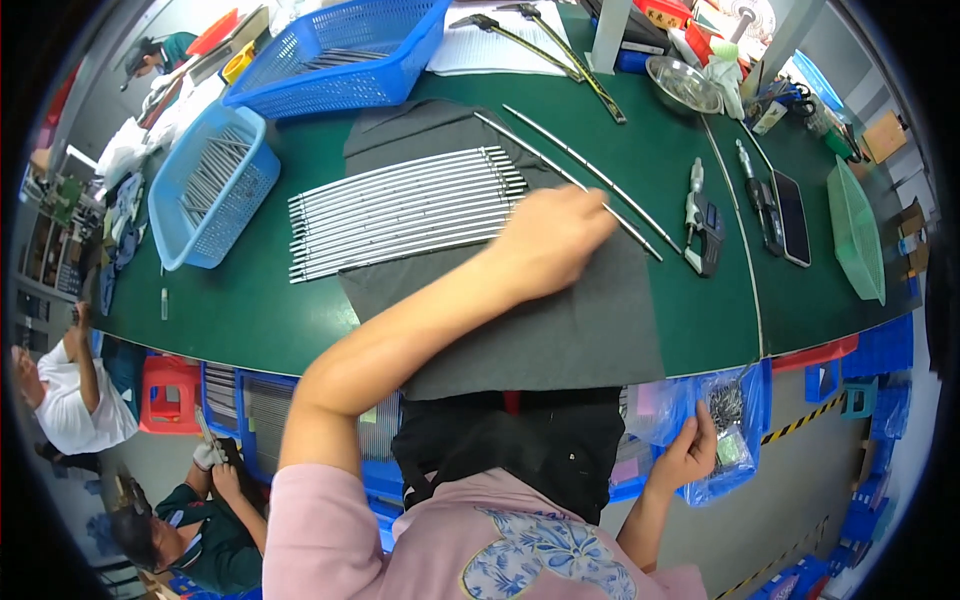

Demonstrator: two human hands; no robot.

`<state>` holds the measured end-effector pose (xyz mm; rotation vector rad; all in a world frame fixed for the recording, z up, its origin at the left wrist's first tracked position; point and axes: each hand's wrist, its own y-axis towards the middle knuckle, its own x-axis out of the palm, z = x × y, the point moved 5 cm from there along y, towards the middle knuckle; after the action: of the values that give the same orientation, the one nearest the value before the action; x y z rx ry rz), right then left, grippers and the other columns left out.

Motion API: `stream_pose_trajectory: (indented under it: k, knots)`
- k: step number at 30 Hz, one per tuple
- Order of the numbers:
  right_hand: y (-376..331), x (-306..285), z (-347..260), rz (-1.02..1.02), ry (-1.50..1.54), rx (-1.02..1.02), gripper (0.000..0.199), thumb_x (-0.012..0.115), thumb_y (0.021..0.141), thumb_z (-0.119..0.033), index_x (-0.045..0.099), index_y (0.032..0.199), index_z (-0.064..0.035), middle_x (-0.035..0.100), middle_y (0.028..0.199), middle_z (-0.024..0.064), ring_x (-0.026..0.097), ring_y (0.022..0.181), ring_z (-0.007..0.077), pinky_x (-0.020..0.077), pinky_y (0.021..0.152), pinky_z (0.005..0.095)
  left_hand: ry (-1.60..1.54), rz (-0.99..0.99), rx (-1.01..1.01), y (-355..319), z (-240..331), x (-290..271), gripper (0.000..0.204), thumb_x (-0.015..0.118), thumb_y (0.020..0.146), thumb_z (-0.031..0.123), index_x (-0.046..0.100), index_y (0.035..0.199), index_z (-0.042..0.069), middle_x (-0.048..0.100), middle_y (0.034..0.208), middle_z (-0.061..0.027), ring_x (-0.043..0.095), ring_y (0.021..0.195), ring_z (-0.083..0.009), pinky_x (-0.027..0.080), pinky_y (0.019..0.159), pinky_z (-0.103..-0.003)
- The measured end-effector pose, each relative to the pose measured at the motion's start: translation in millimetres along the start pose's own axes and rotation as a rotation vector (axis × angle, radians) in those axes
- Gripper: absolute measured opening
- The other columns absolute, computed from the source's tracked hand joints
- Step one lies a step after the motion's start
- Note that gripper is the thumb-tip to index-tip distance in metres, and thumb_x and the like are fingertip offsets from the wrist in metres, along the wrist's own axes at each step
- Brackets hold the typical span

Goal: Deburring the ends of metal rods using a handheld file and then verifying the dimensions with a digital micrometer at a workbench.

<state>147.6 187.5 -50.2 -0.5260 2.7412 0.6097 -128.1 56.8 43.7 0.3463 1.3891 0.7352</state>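
Observation:
My left hand (555, 240) reaches across the grey cloth (520, 340), its fingers curled closed over one of two slim metal rods (560, 145) lying slantwise. The fingertips are hidden beneath the hand, so what they pinch cannot be made out. Left of that hand lies a row of several shiny metal rods (400, 210), side by side on the cloth and table. Below the table edge, my right hand (692, 450) is closed at the edge of a clear plastic bag (715, 490). Small dark metal parts (727, 403) show in the bag, which rests in a blue bin (763, 400).
Two blue baskets (265, 170) (420, 60) with rods stand at the left and back. A digital micrometer (704, 235), another micrometer (765, 205), a phone (790, 218) and a green tray (855, 230) lie rightward. Calipers (600, 92) and a metal bowl (684, 85) sit behind. Two people work at left.

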Motion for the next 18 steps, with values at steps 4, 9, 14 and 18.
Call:
stream_pose_trajectory:
  k: [4,9,14,18]
  knots:
    - [2.8,11.7,-20.3,-0.037,0.023,-0.143,0.024,0.049,0.084,0.002,0.058,0.106,0.0055,0.062,0.095,0.009,0.05,0.068,0.0049,0.0392,0.059,0.017,0.265,-0.164,-0.267,-50.9,-23.7,-55.6,0.009,0.064,0.066,0.006,0.057,0.072,0.004,0.051,0.074,-0.0088,0.053,0.07,-0.0275,0.044,0.059,-0.039]
    - [2.9,33.4,-37.1,-0.17,0.019,-0.23,0.024,0.053,0.079,0.004,0.062,0.1,0.0038,0.066,0.085,0.0103,0.049,0.056,0.0056,0.0372,0.049,0.0185,0.271,-0.164,-0.293,-72.9,-27.6,-63.0,0.009,0.062,0.068,0.005,0.054,0.071,0.004,0.05,0.074,-0.0076,0.052,0.071,-0.0268,0.044,0.061,-0.037]
    - [-2.5,32.2,-46.6,-0.158,0.044,-0.28,0.022,0.053,0.079,0.003,0.062,0.099,0.0038,0.066,0.085,0.0101,0.049,0.056,0.0056,0.0369,0.05,0.018,0.195,-0.246,-0.295,-74.0,-28.8,-63.6,0.011,0.06,0.07,0.005,0.052,0.078,0.003,0.05,0.076,-0.01,0.052,0.074,-0.0287,0.044,0.063,-0.038]
    - [-11.7,31.8,-37.2,-0.202,0.044,-0.251,0.024,0.052,0.081,0.001,0.06,0.104,0.0041,0.064,0.083,0.0069,0.044,0.056,0.0042,0.0346,0.049,0.0187,0.221,-0.258,-0.275,-75.8,-21.2,-68.2,0.014,0.059,0.071,0.005,0.052,0.082,0.003,0.051,0.079,-0.0107,0.053,0.075,-0.0292,0.044,0.064,-0.038]
